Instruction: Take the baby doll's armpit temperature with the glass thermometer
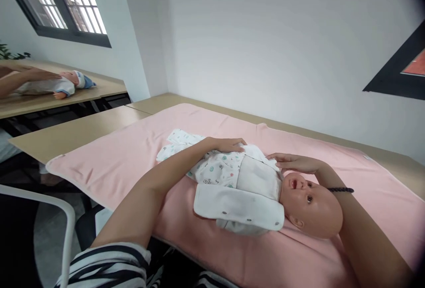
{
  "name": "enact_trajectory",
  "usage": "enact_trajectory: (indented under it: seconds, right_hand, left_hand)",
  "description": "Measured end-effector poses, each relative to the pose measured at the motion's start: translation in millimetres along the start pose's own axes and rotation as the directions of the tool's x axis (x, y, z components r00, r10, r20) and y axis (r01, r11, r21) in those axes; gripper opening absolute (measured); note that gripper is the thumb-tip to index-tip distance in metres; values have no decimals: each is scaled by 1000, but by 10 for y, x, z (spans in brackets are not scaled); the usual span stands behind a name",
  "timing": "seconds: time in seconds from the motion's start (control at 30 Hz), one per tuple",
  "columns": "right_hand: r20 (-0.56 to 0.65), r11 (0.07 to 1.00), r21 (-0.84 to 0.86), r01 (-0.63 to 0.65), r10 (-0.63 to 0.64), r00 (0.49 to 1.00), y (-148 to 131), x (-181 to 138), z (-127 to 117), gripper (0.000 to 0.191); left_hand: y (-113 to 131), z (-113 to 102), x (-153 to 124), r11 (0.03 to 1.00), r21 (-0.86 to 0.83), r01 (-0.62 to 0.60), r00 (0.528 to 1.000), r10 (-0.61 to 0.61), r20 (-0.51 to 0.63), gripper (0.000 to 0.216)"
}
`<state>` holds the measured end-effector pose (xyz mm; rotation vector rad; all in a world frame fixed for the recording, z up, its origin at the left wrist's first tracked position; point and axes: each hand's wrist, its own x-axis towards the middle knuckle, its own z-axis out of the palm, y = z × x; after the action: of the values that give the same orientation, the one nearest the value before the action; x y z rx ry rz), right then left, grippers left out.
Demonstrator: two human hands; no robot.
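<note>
Past a striped sleeve (111,263), a doll (315,208) is laid on a blanket (109,159); clothes (219,168) are on, one flap (239,207) unfastened; upon them left hand (229,145) and right hand (295,163) are set apart, grip unclear.

A: And where are we here?

B: Looks like a training room or classroom for baby care! There's a baby doll (318,215), laid out on a pink blanket (116,168), right across a wood-toned tabletop (86,124).

A: One doll could mean a home, though.

B: Ah, but look far left: a second doll (68,83), blue-and-white cap on, lies on another table (111,89), with another person's arm and hand (40,74) reaching over it!

A: Two stations, then. And the room itself?

B: Plain white wall (265,49), dark-framed window (66,2) with bars behind it, and a white-framed chair (68,213) close by the tables.
</note>
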<state>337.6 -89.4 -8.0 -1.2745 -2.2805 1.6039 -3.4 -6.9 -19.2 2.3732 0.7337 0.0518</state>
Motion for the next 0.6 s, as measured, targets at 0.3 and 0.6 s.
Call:
enact_trajectory:
  seconds: [0.3,0.6]
  right_hand:
    - [10,998,-46,52,-52,999,-43,-4,-2,61]
    - [56,998,43,40,-42,998,-85,-27,24,71]
  left_hand:
    - [43,-14,-15,983,170,65,983,-35,-178,69]
    - [34,-54,-5,933,342,110,988,-66,-137,43]
